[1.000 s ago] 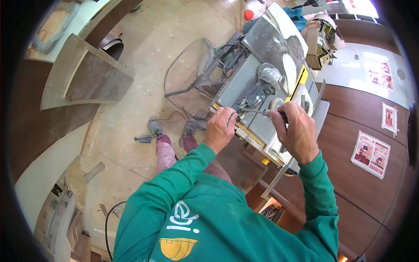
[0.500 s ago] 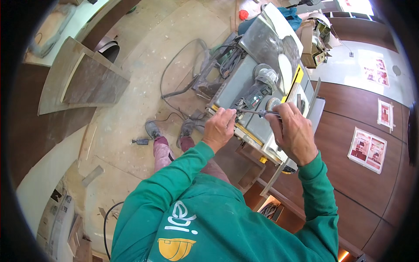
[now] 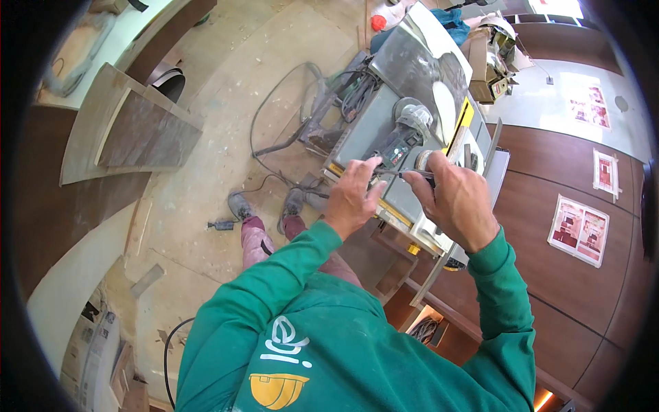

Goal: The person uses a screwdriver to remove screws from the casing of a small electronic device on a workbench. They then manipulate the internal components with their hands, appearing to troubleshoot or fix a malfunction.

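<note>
At the left I had a curved panel (image 3: 147, 130) in view, tilted above the dusty floor (image 3: 206, 123), with a dark plug (image 3: 221, 225) lying lower down beside a pair of grey shoes (image 3: 266, 206). To the right of these, my left hand (image 3: 351, 198) was raised, half open, thumb and forefinger parted around the tip end of a slim tool (image 3: 393, 172); I could not tell whether the fingers touched it or held anything small. The tool lay roughly level between the two hands, its thin shaft directed leftward. Beyond it, a power grinder (image 3: 397, 145) rested on the grey top of a work table (image 3: 376, 123), with a cardboard box (image 3: 480, 69) past its far end. My right hand (image 3: 458, 200) was curled closed about the tool's dark handle, thumb laid along it, the wrist in a green sleeve (image 3: 495, 264). At far right, a printed sheet (image 3: 579, 230) was fixed to a brown wall (image 3: 542, 275).
</note>
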The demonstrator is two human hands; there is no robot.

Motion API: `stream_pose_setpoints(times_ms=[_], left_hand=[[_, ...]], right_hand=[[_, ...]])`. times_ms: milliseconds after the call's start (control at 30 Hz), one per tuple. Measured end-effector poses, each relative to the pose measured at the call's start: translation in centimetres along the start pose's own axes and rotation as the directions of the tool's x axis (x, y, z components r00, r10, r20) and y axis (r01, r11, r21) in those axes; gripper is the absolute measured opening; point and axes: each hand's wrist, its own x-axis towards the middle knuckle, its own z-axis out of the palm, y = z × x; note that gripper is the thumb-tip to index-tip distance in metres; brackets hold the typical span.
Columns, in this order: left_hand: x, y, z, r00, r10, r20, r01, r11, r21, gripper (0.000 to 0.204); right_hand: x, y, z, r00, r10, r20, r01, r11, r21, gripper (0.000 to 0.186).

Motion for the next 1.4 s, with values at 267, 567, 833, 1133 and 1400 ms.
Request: stream_pose_setpoints(times_ms=[267,567,833,1133,1400], left_hand=[[-0.1,-3.5,2.1,0.995,0.1,-0.02,-0.096,0.988,0.124,0.021],[0.0,-3.7,1.9,0.99,0.136,-0.019,-0.133,0.984,0.119,0.023],[0.1,-3.3,1.8,0.986,0.162,-0.033,-0.158,0.981,0.11,0.022],[-0.1,-4.2,2.0,0.977,0.213,-0.003,-0.21,0.967,0.146,0.025],[0.0,-4.6,2.1,0.973,0.23,0.028,-0.232,0.96,0.155,0.026]], right_hand=[[-1.5,-0.5,-2.6,0.916,-0.381,-0.125,0.374,0.924,-0.074,0.023],[-0.4,-0.2,-4.1,0.98,-0.177,0.091,0.193,0.957,-0.215,0.027],[-0.7,0.3,-2.9,0.973,-0.114,0.199,0.15,0.973,-0.178,0.022],[-1.5,0.2,-2.3,0.975,-0.219,0.024,0.22,0.963,-0.156,0.033],[-1.6,0.4,-2.5,0.9,-0.407,-0.157,0.387,0.911,-0.144,0.037]])
